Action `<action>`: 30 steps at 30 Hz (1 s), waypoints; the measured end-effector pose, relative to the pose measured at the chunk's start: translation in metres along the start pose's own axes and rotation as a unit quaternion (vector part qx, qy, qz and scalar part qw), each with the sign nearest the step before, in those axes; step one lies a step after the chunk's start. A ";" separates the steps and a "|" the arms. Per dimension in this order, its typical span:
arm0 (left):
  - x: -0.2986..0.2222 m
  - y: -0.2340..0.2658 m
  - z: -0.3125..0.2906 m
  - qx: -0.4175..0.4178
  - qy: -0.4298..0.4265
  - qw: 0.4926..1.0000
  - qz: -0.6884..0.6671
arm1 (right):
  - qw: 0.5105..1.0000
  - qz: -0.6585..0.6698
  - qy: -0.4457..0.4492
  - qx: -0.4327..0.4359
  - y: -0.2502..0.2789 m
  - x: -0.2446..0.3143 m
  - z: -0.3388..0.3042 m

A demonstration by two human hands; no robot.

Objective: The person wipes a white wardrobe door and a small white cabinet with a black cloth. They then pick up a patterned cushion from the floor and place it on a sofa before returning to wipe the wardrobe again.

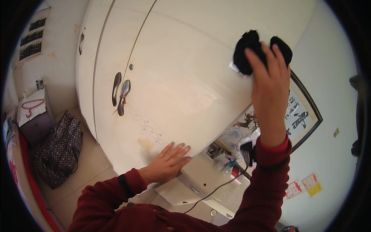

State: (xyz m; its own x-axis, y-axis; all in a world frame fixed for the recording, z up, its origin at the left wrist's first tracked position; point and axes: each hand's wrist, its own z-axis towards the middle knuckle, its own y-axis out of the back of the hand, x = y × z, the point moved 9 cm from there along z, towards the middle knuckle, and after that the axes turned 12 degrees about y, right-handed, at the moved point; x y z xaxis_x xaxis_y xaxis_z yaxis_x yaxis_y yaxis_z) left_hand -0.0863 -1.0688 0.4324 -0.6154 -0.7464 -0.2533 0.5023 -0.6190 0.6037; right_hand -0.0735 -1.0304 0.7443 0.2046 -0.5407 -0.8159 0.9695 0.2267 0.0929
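Note:
A white wardrobe door (pixel 181 77) fills the middle of the head view. My right hand (pixel 270 83) is raised at its upper right part, with fingers on a bunched black cloth (pixel 246 52). The cloth bulges out on both sides of the fingers, and a small white patch shows at its lower edge. Lower down, my left hand (pixel 168 162) rests flat against the door near its edge, fingers stretched out and holding nothing. Two dark curved handles (pixel 120 94) and a round lock (pixel 131 67) are to the left on the doors.
A dressing table (pixel 208 174) with bottles and a dark cable (pixel 216 190) stands below right. Behind my right arm is a dark-framed picture (pixel 315 116). A patterned dark bag (pixel 60 150) lies on the floor at left, by a small cabinet (pixel 36 120) bearing a red hanger.

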 end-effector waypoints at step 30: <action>0.292 0.126 -0.009 -0.199 0.310 0.927 0.073 | 0.998 -0.063 -0.005 0.025 -0.018 -0.040 0.025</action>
State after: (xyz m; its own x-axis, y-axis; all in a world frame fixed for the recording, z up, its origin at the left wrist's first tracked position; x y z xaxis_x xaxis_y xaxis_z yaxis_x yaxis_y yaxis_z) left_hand -0.1969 -1.3669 0.4278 -0.1191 -0.7495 -0.6512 0.8131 -0.4500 0.3693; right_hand -0.0954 -1.0335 0.7894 0.0817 -0.5712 -0.8167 0.9931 0.1162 0.0180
